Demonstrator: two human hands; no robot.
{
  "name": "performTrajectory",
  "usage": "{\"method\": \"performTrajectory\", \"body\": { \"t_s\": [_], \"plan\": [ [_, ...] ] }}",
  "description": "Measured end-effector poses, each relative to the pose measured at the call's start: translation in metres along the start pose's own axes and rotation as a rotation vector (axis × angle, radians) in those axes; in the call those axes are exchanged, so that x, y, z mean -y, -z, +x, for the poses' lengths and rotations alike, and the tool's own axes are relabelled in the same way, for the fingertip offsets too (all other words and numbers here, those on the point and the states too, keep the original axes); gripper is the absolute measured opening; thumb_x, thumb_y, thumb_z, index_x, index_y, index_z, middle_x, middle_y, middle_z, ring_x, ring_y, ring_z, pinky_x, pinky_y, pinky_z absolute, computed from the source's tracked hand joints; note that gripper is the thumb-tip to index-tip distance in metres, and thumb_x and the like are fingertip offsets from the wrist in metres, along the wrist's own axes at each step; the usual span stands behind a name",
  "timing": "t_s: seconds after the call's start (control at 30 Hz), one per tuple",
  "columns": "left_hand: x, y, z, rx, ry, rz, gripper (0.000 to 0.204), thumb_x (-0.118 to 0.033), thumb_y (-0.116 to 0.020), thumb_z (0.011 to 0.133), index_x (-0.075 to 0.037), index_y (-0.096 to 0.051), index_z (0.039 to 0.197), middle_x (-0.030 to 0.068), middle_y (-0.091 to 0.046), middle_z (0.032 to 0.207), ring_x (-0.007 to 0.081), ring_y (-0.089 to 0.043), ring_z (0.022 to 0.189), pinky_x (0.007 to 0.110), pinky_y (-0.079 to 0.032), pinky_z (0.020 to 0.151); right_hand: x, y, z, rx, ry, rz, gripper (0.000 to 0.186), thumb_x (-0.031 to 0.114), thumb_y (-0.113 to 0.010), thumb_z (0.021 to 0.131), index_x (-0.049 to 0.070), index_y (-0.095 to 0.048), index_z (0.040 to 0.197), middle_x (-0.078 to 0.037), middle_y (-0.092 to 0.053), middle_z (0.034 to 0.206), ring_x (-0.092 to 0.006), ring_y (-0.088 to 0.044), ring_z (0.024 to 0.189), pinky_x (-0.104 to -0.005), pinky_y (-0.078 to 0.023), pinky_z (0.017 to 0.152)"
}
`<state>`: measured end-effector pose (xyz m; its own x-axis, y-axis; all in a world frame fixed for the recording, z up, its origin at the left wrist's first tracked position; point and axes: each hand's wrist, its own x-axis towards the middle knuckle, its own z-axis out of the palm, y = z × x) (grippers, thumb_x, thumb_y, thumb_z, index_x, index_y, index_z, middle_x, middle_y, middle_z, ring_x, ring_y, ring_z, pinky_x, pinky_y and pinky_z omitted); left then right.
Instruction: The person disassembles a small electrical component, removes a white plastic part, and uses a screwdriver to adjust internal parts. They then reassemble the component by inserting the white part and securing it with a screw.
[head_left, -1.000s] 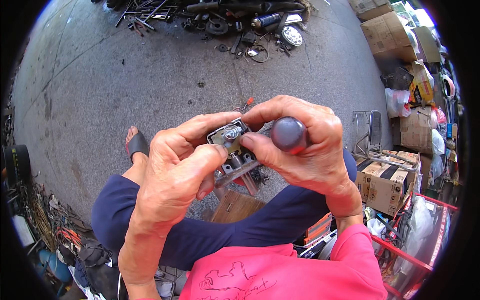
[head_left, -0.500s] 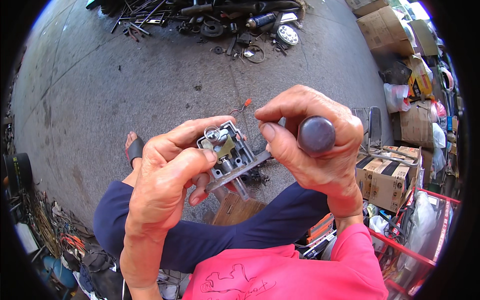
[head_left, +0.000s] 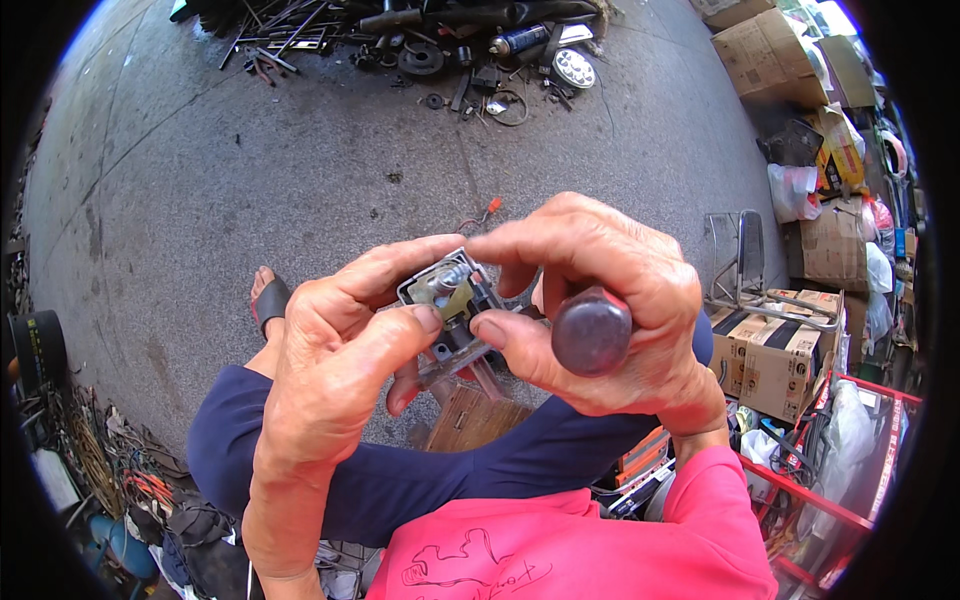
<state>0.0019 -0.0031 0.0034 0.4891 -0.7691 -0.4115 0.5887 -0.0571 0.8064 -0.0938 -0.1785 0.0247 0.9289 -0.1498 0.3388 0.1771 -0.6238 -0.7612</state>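
Note:
My left hand (head_left: 345, 335) is closed around a small open metal mechanism (head_left: 466, 312), its thumb pressing on a pale inner plate. A coil spring (head_left: 449, 279) stands at the top of its housing, and a metal bar sticks out below. My right hand (head_left: 610, 300) grips a tool by its dark round-ended handle (head_left: 592, 333); the handle faces me, so its working end is hidden. Its index finger reaches to the mechanism's upper edge, slightly blurred, and the thumb is at its right side. Whether those fingertips touch the spring is unclear.
Below my hands is a wooden block (head_left: 478, 418) between my legs. Metal parts and a spray can (head_left: 520, 41) lie on the floor ahead. Cardboard boxes (head_left: 778, 350) and a red rack (head_left: 800, 480) stand at the right. A wire with an orange connector (head_left: 493, 206) lies beyond my hands.
My right hand has moved left and slightly down with the tool, bringing its index finger and thumb onto the mechanism. The spring now looks tilted. My left hand has barely moved.

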Motion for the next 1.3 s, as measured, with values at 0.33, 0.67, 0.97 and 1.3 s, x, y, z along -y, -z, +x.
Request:
{"method": "performTrajectory", "body": {
  "t_s": [0.33, 0.67, 0.97, 1.3],
  "plan": [
    [-0.003, -0.006, -0.003, 0.039, -0.048, 0.065, 0.042, 0.007, -0.055, 0.091, 0.008, -0.051, 0.132, 0.0115, -0.062, 0.117, 0.0125, -0.061, 0.103, 0.025, -0.053, 0.086, 0.000, -0.002, -0.001, -0.003, 0.023, -0.054, 0.027, 0.000, -0.080, 0.067, 0.003, -0.073, 0.093, -0.007, -0.068, 0.080, -0.0072, -0.056, 0.055, -0.0213, -0.042, 0.048],
    [-0.005, -0.008, -0.006, -0.070, -0.118, 0.186, 0.050, 0.006, -0.052, 0.082, 0.002, -0.056, 0.132, 0.0084, -0.067, 0.104, 0.0030, -0.051, 0.057, 0.018, -0.039, 0.048, -0.001, -0.001, -0.003, 0.007, 0.075, -0.152, 0.029, 0.001, -0.083, 0.065, 0.006, -0.072, 0.091, -0.008, -0.068, 0.086, -0.0079, -0.059, 0.059, -0.0214, -0.046, 0.051],
    [-0.005, -0.005, -0.009, -0.049, -0.115, 0.182, 0.049, 0.004, -0.056, 0.084, 0.001, -0.054, 0.133, 0.0088, -0.066, 0.109, 0.0025, -0.050, 0.058, 0.018, -0.039, 0.048, 0.002, -0.002, -0.003, -0.009, -0.013, -0.072, 0.029, -0.001, -0.082, 0.065, 0.005, -0.071, 0.091, -0.008, -0.068, 0.087, -0.0068, -0.058, 0.060, -0.0205, -0.044, 0.050],
    [-0.008, -0.004, -0.010, -0.005, -0.075, 0.135, 0.050, 0.000, -0.061, 0.085, 0.002, -0.052, 0.135, 0.0095, -0.065, 0.110, 0.0041, -0.053, 0.064, 0.019, -0.042, 0.053, -0.001, 0.001, -0.001, 0.009, -0.031, -0.031, 0.028, -0.001, -0.080, 0.065, 0.003, -0.072, 0.092, -0.009, -0.067, 0.086, -0.0047, -0.056, 0.057, -0.0190, -0.041, 0.049]
  ]
}}
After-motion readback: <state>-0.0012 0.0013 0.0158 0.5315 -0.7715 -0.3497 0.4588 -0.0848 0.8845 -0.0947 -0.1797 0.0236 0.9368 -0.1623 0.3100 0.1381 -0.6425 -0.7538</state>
